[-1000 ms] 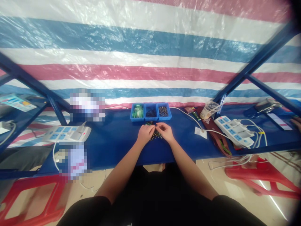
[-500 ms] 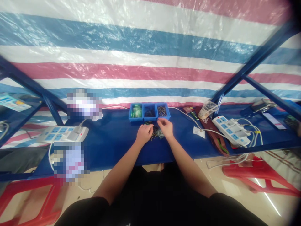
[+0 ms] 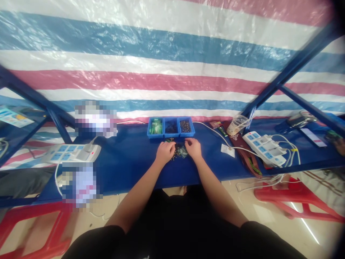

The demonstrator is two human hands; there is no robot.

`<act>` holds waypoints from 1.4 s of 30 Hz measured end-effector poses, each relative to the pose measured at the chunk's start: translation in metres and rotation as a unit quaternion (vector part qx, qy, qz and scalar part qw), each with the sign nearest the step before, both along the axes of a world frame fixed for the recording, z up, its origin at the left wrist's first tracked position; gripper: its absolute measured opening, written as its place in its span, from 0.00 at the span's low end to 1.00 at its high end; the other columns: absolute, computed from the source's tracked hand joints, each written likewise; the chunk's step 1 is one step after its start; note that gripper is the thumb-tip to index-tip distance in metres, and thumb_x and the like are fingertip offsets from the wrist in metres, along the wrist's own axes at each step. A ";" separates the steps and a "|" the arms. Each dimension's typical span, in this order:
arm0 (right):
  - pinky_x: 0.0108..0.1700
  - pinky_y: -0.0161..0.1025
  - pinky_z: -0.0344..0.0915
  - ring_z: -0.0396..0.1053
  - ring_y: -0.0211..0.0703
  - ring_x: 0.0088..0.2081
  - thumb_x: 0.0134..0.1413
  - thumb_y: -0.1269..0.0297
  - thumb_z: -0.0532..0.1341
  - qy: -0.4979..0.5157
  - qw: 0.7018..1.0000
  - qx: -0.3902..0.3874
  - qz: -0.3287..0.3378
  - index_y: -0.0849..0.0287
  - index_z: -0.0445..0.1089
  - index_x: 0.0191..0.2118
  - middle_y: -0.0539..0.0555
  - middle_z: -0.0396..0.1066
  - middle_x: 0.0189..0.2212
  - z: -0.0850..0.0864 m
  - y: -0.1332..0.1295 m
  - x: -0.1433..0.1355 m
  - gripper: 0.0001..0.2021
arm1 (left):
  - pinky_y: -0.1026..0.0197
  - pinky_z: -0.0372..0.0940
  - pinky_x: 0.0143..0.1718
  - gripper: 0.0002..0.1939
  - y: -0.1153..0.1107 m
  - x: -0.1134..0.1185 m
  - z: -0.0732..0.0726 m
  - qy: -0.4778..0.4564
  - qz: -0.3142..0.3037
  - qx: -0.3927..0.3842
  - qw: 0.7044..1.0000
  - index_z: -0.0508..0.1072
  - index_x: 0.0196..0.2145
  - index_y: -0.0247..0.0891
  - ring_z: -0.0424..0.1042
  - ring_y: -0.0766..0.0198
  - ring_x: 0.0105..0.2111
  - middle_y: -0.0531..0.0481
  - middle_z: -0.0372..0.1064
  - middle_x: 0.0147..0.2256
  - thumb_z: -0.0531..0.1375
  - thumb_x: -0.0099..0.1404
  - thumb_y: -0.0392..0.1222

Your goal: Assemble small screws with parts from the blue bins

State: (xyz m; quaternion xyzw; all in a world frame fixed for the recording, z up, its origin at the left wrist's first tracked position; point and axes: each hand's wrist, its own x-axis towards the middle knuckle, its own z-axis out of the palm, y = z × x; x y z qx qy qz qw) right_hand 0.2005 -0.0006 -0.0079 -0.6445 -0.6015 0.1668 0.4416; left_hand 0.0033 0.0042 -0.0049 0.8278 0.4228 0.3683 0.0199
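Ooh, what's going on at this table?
A person's left hand and right hand are on either side of a small heap of parts on a blue table. Whether either holds something is too small to tell. Beyond the heap stand three blue bins in a row, with green pieces, dark pieces and shiny bits.

Striped red, white and blue plastic sheeting (image 3: 161, 39) across the top. White power strip with blue sockets (image 3: 71, 153), left. Clear plastic cup (image 3: 235, 126), right of centre. Red plastic stool (image 3: 32, 209), lower left.
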 end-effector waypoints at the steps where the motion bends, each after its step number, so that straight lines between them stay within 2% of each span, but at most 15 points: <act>1: 0.47 0.46 0.65 0.70 0.49 0.37 0.54 0.58 0.60 -0.032 0.999 -0.007 -0.007 0.58 0.77 0.40 0.57 0.75 0.32 -0.002 0.001 0.001 0.13 | 0.55 0.59 0.38 0.13 0.000 0.000 0.000 0.000 0.002 -0.001 1.000 0.74 0.43 0.37 0.71 0.61 0.31 0.45 0.75 0.33 0.50 0.70 0.38; 5: 0.45 0.45 0.64 0.68 0.48 0.35 0.51 0.54 0.63 -0.106 0.994 -0.014 -0.016 0.57 0.78 0.39 0.56 0.73 0.29 -0.006 0.008 -0.002 0.14 | 0.55 0.59 0.38 0.13 0.000 0.000 -0.001 0.007 0.004 0.003 1.000 0.74 0.42 0.38 0.71 0.61 0.30 0.46 0.74 0.31 0.50 0.70 0.38; 10: 0.44 0.44 0.63 0.68 0.47 0.35 0.54 0.61 0.61 -0.124 0.992 -0.001 0.005 0.55 0.77 0.32 0.56 0.74 0.30 -0.007 0.007 -0.006 0.08 | 0.55 0.59 0.38 0.13 -0.001 0.000 -0.003 0.010 0.005 0.009 1.000 0.74 0.42 0.38 0.71 0.61 0.31 0.46 0.74 0.31 0.50 0.69 0.38; 12: 0.44 0.43 0.63 0.69 0.47 0.35 0.55 0.61 0.60 -0.086 0.996 0.004 0.013 0.55 0.76 0.33 0.55 0.75 0.31 -0.005 0.004 -0.005 0.08 | 0.55 0.59 0.38 0.13 0.000 0.000 -0.003 0.009 0.004 0.011 1.000 0.74 0.43 0.38 0.71 0.60 0.31 0.46 0.74 0.31 0.50 0.69 0.38; 15: 0.41 0.41 0.66 0.70 0.44 0.33 0.56 0.57 0.59 0.033 0.999 0.005 0.010 0.56 0.74 0.36 0.54 0.75 0.32 -0.001 0.000 -0.003 0.10 | 0.55 0.60 0.38 0.13 -0.001 0.000 -0.003 0.009 0.001 0.008 1.000 0.74 0.42 0.38 0.71 0.60 0.31 0.46 0.75 0.31 0.50 0.69 0.38; 20: 0.38 0.40 0.69 0.71 0.42 0.31 0.55 0.51 0.60 0.168 0.985 0.011 0.028 0.59 0.74 0.41 0.55 0.76 0.33 0.008 -0.007 -0.007 0.16 | 0.54 0.61 0.40 0.13 -0.003 0.001 0.000 0.007 -0.015 -0.003 1.000 0.73 0.46 0.38 0.73 0.60 0.32 0.46 0.75 0.32 0.53 0.70 0.44; 25: 0.43 0.43 0.71 0.74 0.45 0.35 0.53 0.51 0.62 0.218 0.973 0.009 0.069 0.58 0.77 0.39 0.56 0.77 0.38 0.013 -0.013 -0.019 0.16 | 0.54 0.61 0.40 0.16 -0.004 0.000 0.003 0.022 -0.031 -0.006 0.999 0.73 0.48 0.39 0.73 0.58 0.34 0.46 0.76 0.33 0.54 0.69 0.50; 29: 0.41 0.43 0.72 0.74 0.46 0.34 0.49 0.49 0.65 0.257 0.962 -0.023 0.091 0.58 0.77 0.37 0.55 0.78 0.35 0.010 -0.015 -0.026 0.17 | 0.54 0.60 0.40 0.14 -0.004 0.000 0.003 0.018 -0.020 -0.002 1.000 0.74 0.45 0.39 0.73 0.59 0.35 0.45 0.76 0.36 0.53 0.70 0.47; 34: 0.40 0.42 0.71 0.74 0.45 0.34 0.50 0.51 0.64 0.223 0.968 -0.011 0.113 0.58 0.76 0.37 0.56 0.77 0.35 0.008 -0.016 -0.023 0.15 | 0.55 0.60 0.39 0.12 -0.003 -0.001 0.004 0.003 -0.007 0.002 1.000 0.74 0.42 0.38 0.73 0.61 0.34 0.45 0.77 0.36 0.52 0.72 0.44; 36: 0.44 0.43 0.70 0.73 0.47 0.40 0.53 0.52 0.62 0.176 0.981 0.023 0.079 0.57 0.75 0.42 0.57 0.76 0.41 0.009 -0.013 -0.018 0.16 | 0.55 0.60 0.39 0.13 -0.003 -0.001 0.004 -0.004 0.010 0.006 1.000 0.74 0.42 0.37 0.73 0.60 0.33 0.45 0.76 0.35 0.51 0.72 0.44; 39: 0.53 0.48 0.66 0.65 0.51 0.55 0.57 0.53 0.58 0.101 0.990 0.084 -0.054 0.57 0.67 0.56 0.61 0.67 0.55 0.005 -0.003 -0.005 0.24 | 0.55 0.59 0.39 0.13 -0.003 0.000 0.004 -0.019 0.035 0.010 0.999 0.73 0.41 0.37 0.72 0.60 0.32 0.45 0.76 0.34 0.51 0.72 0.44; 40: 0.55 0.50 0.64 0.63 0.53 0.57 0.58 0.53 0.57 0.088 0.989 0.080 -0.086 0.58 0.62 0.61 0.63 0.64 0.57 0.002 0.001 -0.001 0.27 | 0.56 0.59 0.38 0.12 -0.003 0.000 0.005 -0.023 0.040 0.012 0.999 0.73 0.41 0.37 0.72 0.60 0.32 0.45 0.76 0.34 0.51 0.72 0.44; 42: 0.57 0.54 0.61 0.62 0.56 0.57 0.57 0.53 0.57 0.077 0.991 0.042 -0.101 0.63 0.54 0.65 0.67 0.63 0.58 -0.004 0.010 0.007 0.34 | 0.56 0.59 0.38 0.12 -0.003 0.000 0.005 -0.023 0.040 0.015 0.999 0.73 0.41 0.38 0.72 0.61 0.32 0.46 0.76 0.33 0.51 0.72 0.44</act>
